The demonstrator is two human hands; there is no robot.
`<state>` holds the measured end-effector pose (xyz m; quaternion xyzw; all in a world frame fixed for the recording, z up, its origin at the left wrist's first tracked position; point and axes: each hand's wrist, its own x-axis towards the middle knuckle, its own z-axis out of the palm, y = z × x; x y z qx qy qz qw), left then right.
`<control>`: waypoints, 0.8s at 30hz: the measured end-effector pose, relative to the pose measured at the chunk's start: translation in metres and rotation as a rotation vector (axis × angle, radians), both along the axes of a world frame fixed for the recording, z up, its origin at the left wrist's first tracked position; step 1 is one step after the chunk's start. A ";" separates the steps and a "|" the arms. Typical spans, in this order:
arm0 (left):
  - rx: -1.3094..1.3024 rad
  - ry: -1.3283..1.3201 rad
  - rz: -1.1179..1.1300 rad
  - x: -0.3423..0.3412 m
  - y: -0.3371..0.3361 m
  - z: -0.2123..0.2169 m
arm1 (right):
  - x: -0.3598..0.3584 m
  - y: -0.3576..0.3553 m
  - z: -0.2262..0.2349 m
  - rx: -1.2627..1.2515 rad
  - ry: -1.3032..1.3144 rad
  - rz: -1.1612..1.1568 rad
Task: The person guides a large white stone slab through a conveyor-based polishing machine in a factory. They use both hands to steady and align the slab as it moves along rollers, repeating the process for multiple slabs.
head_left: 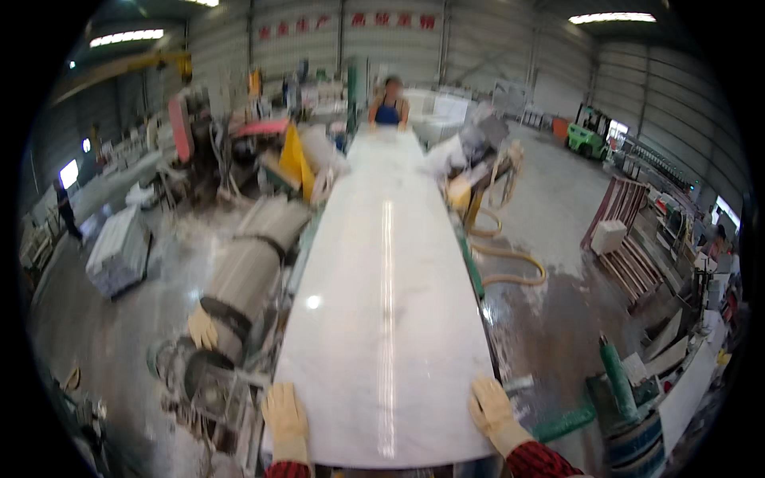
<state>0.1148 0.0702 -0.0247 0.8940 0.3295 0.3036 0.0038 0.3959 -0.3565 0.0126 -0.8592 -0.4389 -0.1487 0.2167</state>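
Observation:
A long white polished stone slab (343, 319) stretches away from me, with a bright strip of light reflected down its middle. My left hand (285, 413), in a cream work glove, lies at the slab's near left edge with its fingers stretched forward. At the near right edge rests my right hand (492, 408), gloved alike, fingers extended on the slab. Both sleeves are red and dark checked. A person (389, 105) in a blue apron stands at the slab's far end, hands close to its edge.
A thick grey cylinder (247, 271) runs along the slab's left side, with a loose cream glove (202, 327) on it. A yellow hose (510, 267) curls on the right. Stacked stone blocks (119, 248) stand left; a green forklift (588, 132) is far right.

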 end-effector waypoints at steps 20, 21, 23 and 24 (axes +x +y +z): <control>-0.039 0.072 0.043 -0.010 -0.007 0.009 | 0.002 0.002 -0.016 0.106 -0.091 0.034; -0.048 0.075 0.045 -0.010 -0.007 0.010 | -0.001 0.004 -0.011 0.124 -0.109 0.028; -0.045 0.062 0.059 -0.010 -0.002 0.002 | 0.000 0.005 -0.012 0.139 -0.096 0.027; -0.045 0.053 0.067 -0.010 -0.002 0.001 | -0.001 0.005 -0.010 0.108 -0.054 0.017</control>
